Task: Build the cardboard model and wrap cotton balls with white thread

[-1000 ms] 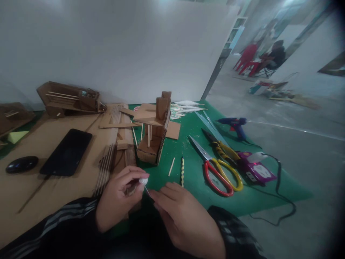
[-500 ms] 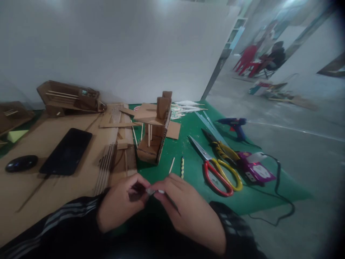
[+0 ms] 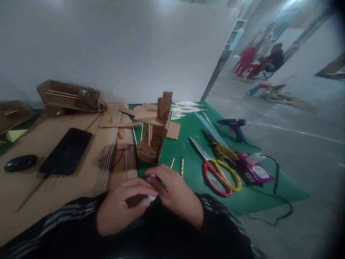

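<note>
My left hand (image 3: 121, 207), near the table's front edge, pinches a small whitish crumpled piece (image 3: 151, 198) between thumb and fingertips; its kind is too small to tell. My right hand (image 3: 175, 192) meets it from the right, fingers curled together over the left fingertips. Whatever lies between the right fingers is mostly hidden. Beyond both hands stands a cardboard model (image 3: 149, 151) with thin sticks between its levels. A short wooden stick (image 3: 172, 163) and a yellow-and-black patterned pencil (image 3: 182, 167) lie just past the right hand.
Scissors (image 3: 218, 176), pliers (image 3: 221, 145), a blue glue gun (image 3: 234, 126) and a purple power socket (image 3: 254, 171) lie on the right. At left are a phone (image 3: 67, 151), a mouse (image 3: 21, 163) and a cardboard box model (image 3: 67, 96). A person (image 3: 275, 57) sits in the background.
My right hand has shifted left and slightly up, its fingers now over the left fingertips. The left hand still pinches the whitish piece, nearly in place.
</note>
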`<action>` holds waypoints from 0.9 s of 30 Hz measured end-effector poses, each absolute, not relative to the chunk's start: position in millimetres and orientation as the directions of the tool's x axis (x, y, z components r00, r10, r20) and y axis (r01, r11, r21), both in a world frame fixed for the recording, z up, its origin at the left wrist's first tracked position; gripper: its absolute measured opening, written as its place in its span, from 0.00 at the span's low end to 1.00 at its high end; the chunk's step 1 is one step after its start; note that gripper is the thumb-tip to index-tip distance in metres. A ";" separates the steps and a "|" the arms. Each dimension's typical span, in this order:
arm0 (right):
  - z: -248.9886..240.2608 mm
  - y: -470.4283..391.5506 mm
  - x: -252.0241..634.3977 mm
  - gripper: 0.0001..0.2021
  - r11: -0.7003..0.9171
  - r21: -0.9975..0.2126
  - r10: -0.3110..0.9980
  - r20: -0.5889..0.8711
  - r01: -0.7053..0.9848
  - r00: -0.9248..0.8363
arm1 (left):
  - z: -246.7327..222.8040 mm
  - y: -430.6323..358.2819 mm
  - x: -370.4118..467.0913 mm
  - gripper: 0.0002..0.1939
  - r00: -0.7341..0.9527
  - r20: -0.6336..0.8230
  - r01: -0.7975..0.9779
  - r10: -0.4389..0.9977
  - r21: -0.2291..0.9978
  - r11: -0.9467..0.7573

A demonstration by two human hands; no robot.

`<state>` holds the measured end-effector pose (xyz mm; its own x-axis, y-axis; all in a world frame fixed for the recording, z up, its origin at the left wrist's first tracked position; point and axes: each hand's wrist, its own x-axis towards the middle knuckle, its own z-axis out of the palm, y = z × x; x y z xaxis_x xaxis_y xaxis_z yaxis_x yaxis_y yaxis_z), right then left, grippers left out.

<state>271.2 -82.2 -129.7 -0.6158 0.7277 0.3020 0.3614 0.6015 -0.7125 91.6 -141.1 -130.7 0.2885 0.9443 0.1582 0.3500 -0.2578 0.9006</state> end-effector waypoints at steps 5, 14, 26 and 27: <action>-136.7 -82.7 268.3 0.06 0.577 -0.730 0.762 0.320 0.366 -0.562 | -130.0 -138.4 90.8 0.10 0.265 0.146 0.360 0.953 0.902 -0.238; -144.5 -85.7 264.6 0.05 0.534 -0.741 0.797 0.282 0.406 -0.533 | -133.7 -139.2 88.3 0.07 0.199 0.163 0.336 0.966 0.915 -0.224; -144.0 -96.3 259.4 0.04 0.438 -0.809 0.835 0.204 0.393 -0.511 | -142.0 -143.3 92.2 0.02 0.016 0.139 0.096 0.990 0.986 -0.140; -144.5 -97.4 258.7 0.05 0.430 -0.812 0.838 0.196 0.394 -0.510 | -141.8 -143.5 92.3 0.03 -0.001 0.146 0.100 0.989 0.984 -0.146</action>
